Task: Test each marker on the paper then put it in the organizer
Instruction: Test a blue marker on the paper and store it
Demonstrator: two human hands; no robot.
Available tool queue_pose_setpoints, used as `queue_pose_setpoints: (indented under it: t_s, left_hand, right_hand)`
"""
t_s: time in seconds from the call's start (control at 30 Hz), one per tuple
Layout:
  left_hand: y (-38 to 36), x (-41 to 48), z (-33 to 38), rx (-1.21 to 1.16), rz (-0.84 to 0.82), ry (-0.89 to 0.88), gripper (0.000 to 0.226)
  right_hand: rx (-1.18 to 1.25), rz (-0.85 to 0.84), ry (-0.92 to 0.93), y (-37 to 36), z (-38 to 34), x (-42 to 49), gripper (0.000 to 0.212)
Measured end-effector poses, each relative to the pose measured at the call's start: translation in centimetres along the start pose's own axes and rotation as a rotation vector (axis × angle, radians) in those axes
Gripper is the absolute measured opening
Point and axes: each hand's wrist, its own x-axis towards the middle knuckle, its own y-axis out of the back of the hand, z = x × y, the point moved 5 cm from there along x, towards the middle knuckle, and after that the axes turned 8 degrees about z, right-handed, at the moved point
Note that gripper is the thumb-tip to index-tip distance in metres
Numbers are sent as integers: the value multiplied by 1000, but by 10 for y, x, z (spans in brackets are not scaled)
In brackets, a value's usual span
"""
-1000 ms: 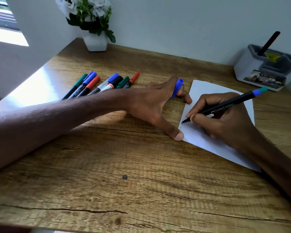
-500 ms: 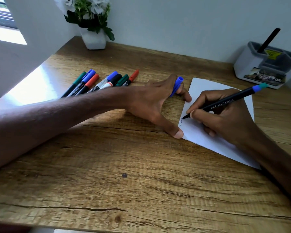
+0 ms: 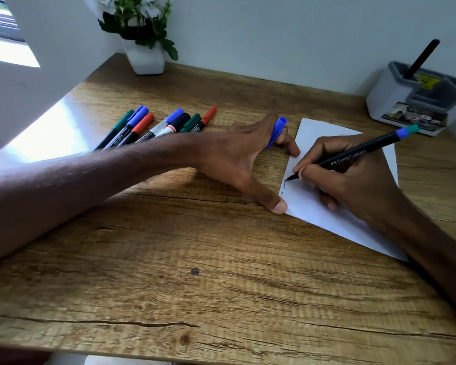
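Note:
A white sheet of paper (image 3: 313,206) lies on the wooden desk at the right. My right hand (image 3: 353,183) grips a black marker (image 3: 353,156) with a blue end, its tip touching the paper's left edge beside a thin blue scribble. My left hand (image 3: 237,159) is spread flat, thumb and a fingertip pressing the paper's left edge, and a blue cap (image 3: 276,133) is pinched between two of its fingers. Several capped markers (image 3: 156,127) in green, blue, red and black lie in a row at the left. The grey organizer (image 3: 395,101) stands at the back right with one black marker (image 3: 421,59) upright in it.
A white pot with a flowering plant (image 3: 142,40) stands at the desk's back left corner against the wall. The wall runs along the back of the desk (image 3: 195,272), and a bright window lies to the far left.
The marker tip has travelled up along the paper's left edge, leaving a longer blue line. My left hand keeps holding the paper and the cap.

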Motion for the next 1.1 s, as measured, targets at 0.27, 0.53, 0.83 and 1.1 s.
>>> queue_pose_setpoints:
  t_s: [0.27,0.53,0.83,1.1]
  left_hand:
    - [-1,1,-2,-3,-1,1,100]
    - [0,-1,0,-13,-8,1,102]
    - [1,-2,0,-6,-23,-5,96]
    - [10,-1,-19,-492,229,125,45]
  right_hand:
    - [7,18,-13,0,2,1,13]
    - [1,37,-23,1,4,2,14]
    - [166,126,-161,7,15,3,12]
    - [356,199,-235,14,18,5,4]
